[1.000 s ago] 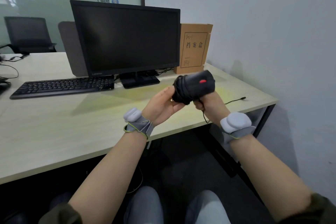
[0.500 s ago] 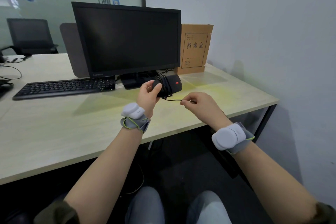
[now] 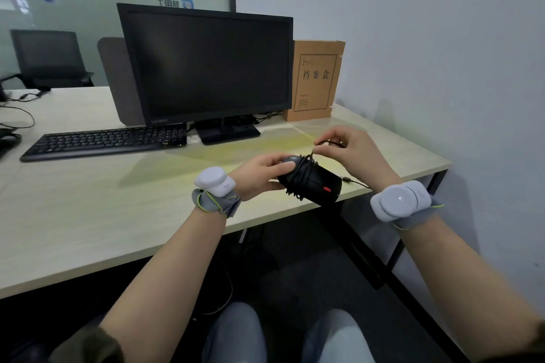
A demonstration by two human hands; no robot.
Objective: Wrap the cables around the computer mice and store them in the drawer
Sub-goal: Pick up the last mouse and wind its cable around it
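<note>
Black mouse (image 3: 314, 183), with a red mark on its top, is held above the near edge of the desk (image 3: 88, 215), clear of the surface. Left hand (image 3: 259, 175) grips its rear end, thumb on top and fingers curled beneath. Black cable (image 3: 305, 175) is wound in several turns around the middle of the mouse body. One strand rises from the coil to the right hand (image 3: 354, 153), which pinches it between thumb and forefinger just above and behind the mouse; the other fingers of that hand are loosely curled. A further length of cable with a small plug lies on the desk edge just to the right of the mouse, passing under the right wrist.

Both wrists carry grey straps with pale grey pods (image 3: 215, 181).

On the desk, well behind the hands: a dark monitor (image 3: 206, 68) on its stand, a black keyboard (image 3: 103, 141) to its left front, and a brown cardboard file box (image 3: 315, 79) standing upright against the wall at the monitor's right. Loose wires lie at the far left edge. An office chair (image 3: 47, 59) stands beyond the desk at left. The person's knees in grey trousers show below the desk.
</note>
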